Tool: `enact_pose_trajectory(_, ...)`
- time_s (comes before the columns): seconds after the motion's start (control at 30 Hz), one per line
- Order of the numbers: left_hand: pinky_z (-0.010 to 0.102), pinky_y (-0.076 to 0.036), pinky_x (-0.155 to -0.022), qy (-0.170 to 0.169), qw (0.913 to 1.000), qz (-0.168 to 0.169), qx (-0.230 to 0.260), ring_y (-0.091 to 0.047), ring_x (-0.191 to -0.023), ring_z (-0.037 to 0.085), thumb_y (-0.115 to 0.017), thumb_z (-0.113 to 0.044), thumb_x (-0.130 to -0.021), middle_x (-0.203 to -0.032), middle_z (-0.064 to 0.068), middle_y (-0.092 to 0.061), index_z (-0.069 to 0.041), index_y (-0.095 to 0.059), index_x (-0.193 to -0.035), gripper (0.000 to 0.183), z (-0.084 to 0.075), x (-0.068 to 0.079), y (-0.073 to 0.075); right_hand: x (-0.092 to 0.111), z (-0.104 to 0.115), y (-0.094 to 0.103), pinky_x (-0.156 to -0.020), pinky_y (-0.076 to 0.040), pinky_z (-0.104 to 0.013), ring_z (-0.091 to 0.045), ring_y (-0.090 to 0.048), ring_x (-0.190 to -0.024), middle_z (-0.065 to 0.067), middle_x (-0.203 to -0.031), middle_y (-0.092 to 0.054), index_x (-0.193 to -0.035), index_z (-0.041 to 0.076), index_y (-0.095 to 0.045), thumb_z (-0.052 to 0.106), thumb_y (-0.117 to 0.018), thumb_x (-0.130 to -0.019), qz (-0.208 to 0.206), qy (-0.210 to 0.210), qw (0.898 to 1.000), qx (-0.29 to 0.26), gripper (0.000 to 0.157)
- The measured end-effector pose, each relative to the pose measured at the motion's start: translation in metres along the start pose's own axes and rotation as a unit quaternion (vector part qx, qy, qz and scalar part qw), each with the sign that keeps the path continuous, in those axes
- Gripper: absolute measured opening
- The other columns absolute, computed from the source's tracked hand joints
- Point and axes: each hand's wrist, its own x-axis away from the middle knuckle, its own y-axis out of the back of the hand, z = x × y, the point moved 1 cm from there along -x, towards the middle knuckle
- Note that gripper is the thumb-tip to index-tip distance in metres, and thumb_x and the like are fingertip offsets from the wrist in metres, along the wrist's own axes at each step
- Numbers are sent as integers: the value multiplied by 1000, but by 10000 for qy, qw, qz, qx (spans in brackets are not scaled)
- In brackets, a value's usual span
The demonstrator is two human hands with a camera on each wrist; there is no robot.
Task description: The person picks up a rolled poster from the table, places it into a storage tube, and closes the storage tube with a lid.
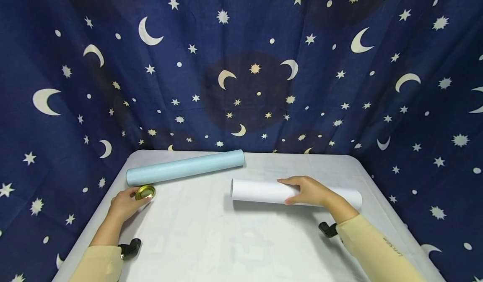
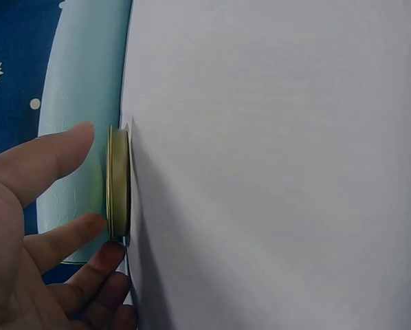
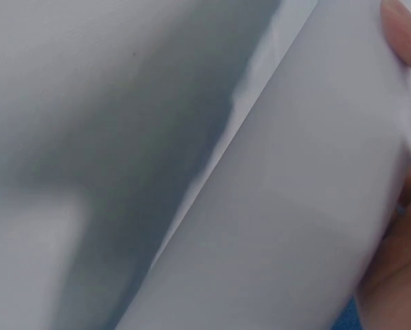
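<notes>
A round gold tin lid [image 1: 145, 192] lies at the left of the table, close against the light blue roll [image 1: 185, 167]. My left hand [image 1: 124, 206] is beside it, thumb and fingers spread around its near side. In the left wrist view the thumb [image 2: 71, 152] looks apart from the lid [image 2: 119, 182], while a fingertip is at its rim. Toward the right, my right hand [image 1: 311, 191] grips a white paper roll [image 1: 260, 190] from above, thumb on the near side and fingers over the far side. The right wrist view shows the roll's smooth surface [image 3: 288, 185] up close.
A white cloth covers the table [image 1: 196, 231]. Dark blue curtains [image 1: 249, 93] with moons and stars close in the back and both sides. The light blue roll lies slanted along the back left.
</notes>
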Motion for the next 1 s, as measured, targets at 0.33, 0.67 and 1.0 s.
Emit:
enact_pose_trajectory(0.33, 66, -37, -91, 66, 9999, -61, -129, -40, -117, 58, -76, -40, -86, -134, 38, -47, 8, -46, -140, 78, -1, -2, 0, 1, 1, 2, -103, -45, -48, -25, -56, -126, 0, -137, -62, -143, 27, -58, 54, -83, -75, 17, -14, 10000, 2, 77)
enact_pose_trajectory(0.67, 66, -37, -89, 125, 9998, -103, -133, -40, -116, 58, -77, -38, -86, -133, 37, -47, 6, -48, -138, 75, 0, -3, -1, 2, 2, 2, -100, -47, -47, -22, -58, -123, 0, -136, -62, -143, 27, -58, 54, -83, -75, -9, -10, 10000, -25, 77)
enact_pose_trajectory(1.0, 68, -36, -91, 95, 9998, -44, -167, -38, -118, 58, -80, -35, -83, -132, 38, -46, 6, -52, -136, 73, -2, 0, -2, 2, 3, 2, -101, -46, -47, -23, -58, -124, 1, -136, -62, -142, 28, -59, 54, -84, -74, -21, -52, 10000, -74, 77)
